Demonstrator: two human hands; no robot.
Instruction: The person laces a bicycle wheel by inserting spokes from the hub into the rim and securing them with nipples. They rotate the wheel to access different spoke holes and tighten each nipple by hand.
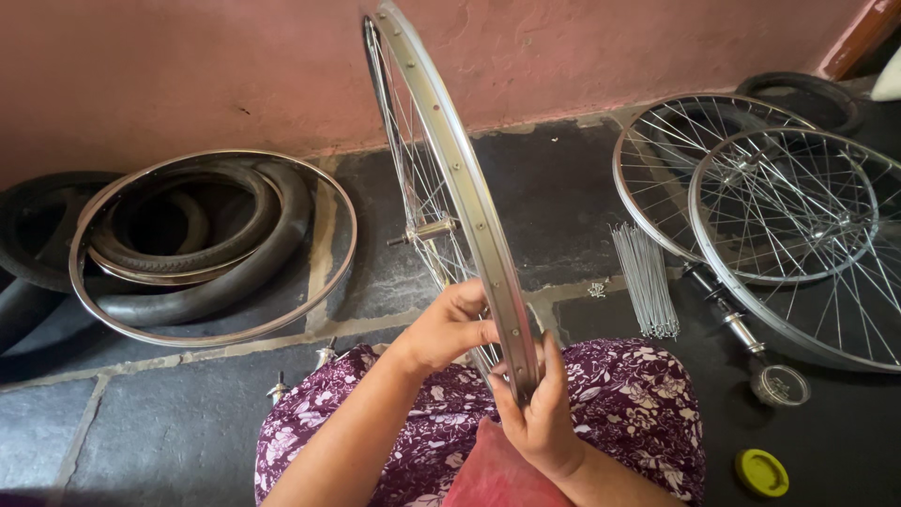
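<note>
Upright over the lap, just in front of the pink wall (188, 66), the spoked wheel (450, 188) looks light, stiff and smooth-rimmed; left hand (449, 329) and right hand (540, 413) both grip closed on its lower rim, the sensible hold.

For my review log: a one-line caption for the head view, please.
Both hands, left hand and right hand, grip an upright spoked bicycle wheel over the lap.

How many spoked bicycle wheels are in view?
3: one upright wheel held by left hand and right hand; two overlapping on the floor at right.
</note>
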